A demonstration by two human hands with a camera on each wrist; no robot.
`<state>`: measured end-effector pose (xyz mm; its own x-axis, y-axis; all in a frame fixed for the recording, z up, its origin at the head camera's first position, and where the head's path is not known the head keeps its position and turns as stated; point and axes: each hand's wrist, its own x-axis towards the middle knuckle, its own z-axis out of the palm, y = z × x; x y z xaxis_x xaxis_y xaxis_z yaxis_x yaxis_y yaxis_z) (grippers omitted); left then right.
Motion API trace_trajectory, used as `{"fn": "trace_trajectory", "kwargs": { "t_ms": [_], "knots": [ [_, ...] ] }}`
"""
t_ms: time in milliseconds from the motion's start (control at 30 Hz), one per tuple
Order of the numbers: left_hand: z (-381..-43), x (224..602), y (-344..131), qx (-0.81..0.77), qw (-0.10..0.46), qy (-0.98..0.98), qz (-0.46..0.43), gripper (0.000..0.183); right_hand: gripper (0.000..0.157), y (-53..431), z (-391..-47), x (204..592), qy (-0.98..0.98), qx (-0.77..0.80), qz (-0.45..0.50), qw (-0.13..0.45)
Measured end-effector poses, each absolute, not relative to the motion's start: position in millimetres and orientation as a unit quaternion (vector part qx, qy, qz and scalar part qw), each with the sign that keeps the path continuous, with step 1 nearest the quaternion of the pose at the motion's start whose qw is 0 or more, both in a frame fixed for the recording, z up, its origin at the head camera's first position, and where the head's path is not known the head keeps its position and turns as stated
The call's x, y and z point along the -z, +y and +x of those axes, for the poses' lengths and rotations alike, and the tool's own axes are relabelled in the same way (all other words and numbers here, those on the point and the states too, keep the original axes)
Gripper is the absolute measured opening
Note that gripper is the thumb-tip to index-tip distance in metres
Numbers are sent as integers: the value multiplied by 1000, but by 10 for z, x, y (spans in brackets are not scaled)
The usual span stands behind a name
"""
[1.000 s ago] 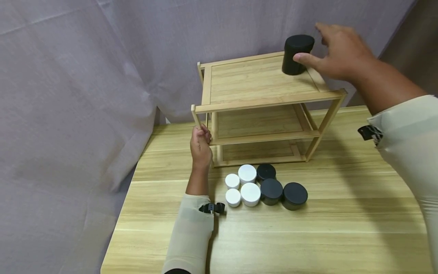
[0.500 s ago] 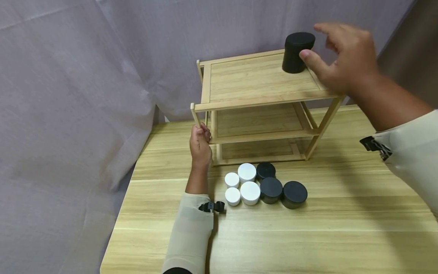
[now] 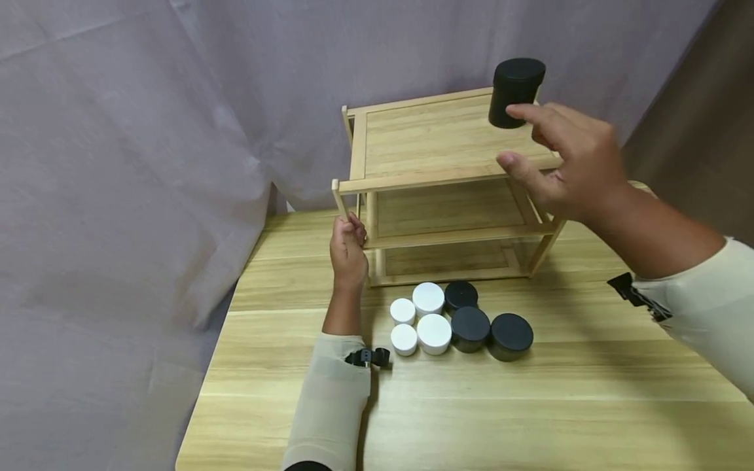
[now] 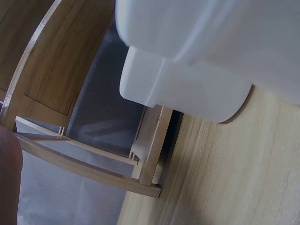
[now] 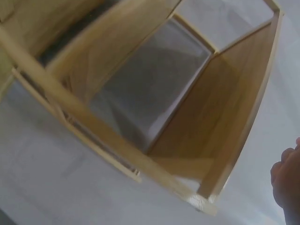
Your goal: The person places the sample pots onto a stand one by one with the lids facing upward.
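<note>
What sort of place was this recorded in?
Probably a staged indoor tabletop workspace: a grey cloth curtain hangs behind a light wood-grain table bearing a three-tier wooden rack.

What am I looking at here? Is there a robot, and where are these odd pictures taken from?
There is no robot: these are a person's own two bare hands. The wide picture comes from a camera worn on the head, looking forward and down. The two tilted ones come from cameras on the wrists, and both show parts of a wooden shelf.

The left hand grips the shelf's near left post. The right hand holds nothing; it is by a tall black container standing on the shelf's top, though I can't tell if a fingertip touches it.

On the table, in front of the shelf, stand four white jars and three black jars.
</note>
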<state>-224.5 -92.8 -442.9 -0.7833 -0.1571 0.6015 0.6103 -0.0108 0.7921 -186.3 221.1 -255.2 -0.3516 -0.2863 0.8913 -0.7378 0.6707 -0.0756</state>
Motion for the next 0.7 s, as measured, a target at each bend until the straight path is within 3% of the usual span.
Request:
{"fn": "trace_trajectory", "kwargs": {
  "t_ms": [467,700],
  "knots": [
    [-2233,4410,-893,682,282,-652,-175,83,79,2166,-1493,3024,-762,-291,381,436],
    [-2235,4419,-851,681,281,-653,-180,86,79,2298,-1352,3300,-809,-235,429,325]
  ]
}}
